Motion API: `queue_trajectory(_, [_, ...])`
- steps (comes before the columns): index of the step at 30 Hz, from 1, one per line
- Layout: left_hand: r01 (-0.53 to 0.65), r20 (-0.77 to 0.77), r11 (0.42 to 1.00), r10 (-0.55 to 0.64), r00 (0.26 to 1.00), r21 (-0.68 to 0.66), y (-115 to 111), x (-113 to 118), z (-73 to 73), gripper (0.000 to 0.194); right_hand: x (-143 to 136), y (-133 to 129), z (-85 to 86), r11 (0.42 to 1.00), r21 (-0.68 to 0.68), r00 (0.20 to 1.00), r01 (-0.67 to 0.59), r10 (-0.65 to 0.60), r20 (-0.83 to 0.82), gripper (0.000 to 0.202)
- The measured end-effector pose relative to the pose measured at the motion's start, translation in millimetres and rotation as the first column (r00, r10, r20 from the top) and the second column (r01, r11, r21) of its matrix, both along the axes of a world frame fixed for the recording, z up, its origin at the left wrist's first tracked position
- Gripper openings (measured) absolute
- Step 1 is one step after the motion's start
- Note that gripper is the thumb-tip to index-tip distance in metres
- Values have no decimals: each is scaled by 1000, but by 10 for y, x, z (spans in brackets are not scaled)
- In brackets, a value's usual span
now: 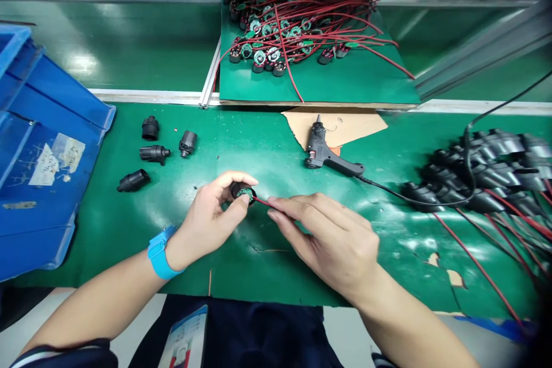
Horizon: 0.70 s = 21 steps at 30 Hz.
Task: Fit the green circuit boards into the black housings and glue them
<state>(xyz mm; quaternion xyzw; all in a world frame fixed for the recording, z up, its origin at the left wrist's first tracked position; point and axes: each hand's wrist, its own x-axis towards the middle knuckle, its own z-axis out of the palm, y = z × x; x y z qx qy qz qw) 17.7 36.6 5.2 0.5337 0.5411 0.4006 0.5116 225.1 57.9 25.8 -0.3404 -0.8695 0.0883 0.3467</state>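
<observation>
My left hand (218, 210), with a blue band on its wrist, is closed around a small black housing (236, 188). A round green circuit board (245, 192) shows in the housing's mouth, which faces right, and my left thumb rests at its edge. Between the thumb and fingers of my right hand (328, 236) is pinched a red wire (262, 202) that runs out of the housing. Most of the wire is hidden by that hand. Several loose black housings (155, 153) lie on the green bench to the left.
A glue gun (323, 152) lies on cardboard (357, 126), its black cable trailing right. Many wired circuit boards (276, 40) are heaped on a raised green shelf (310, 89). Black housings with red wires (487, 167) crowd the right side. A blue bin (47, 161) stands left.
</observation>
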Motion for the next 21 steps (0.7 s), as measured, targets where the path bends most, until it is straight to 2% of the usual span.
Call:
queue_trajectory(4, [5, -41, 1000, -5, 999, 8, -16, 19, 9, 23, -20, -46, 25, 997, 70, 999, -30, 31, -19, 22])
queue_trajectory(6, [7, -106, 999, -3, 994, 40, -22, 31, 24, 22, -11, -42, 33, 999, 51, 1000, -15, 16, -10, 20])
queue_trajectory(8, [11, -190, 994, 10, 982, 110, -26, 45, 44, 22, -4, -23, 34, 998, -66, 1000, -14, 15, 6, 16])
queue_trajectory(10, [31, -269, 981, 22, 963, 193, -28, 61, 64, 24, -16, -3, 20, 971, -234, 999, -49, 51, 1, 12])
queue_trajectory(12, [60, -329, 964, 30, 944, 260, -29, 75, 77, 26, -45, 2, -15, 944, -318, 996, -92, 91, -20, 12])
queue_trajectory(14, [80, -367, 953, 35, 929, 293, -32, 85, 83, 27, -78, -8, -57, 966, -248, 997, -77, 79, -1, 14])
queue_trajectory(16, [86, -380, 949, 38, 924, 304, -35, 91, 85, 26, -96, -23, -84, 995, -99, 998, -31, 36, 52, 13])
queue_trajectory(18, [84, -368, 953, 30, 929, 292, -39, 95, 86, 25, -93, -27, -79, 1000, 13, 995, -6, 4, 102, 11])
queue_trajectory(21, [59, -312, 970, 18, 950, 236, -48, 100, 80, 23, -70, -11, -33, 999, 50, 992, -1, -5, 122, 10])
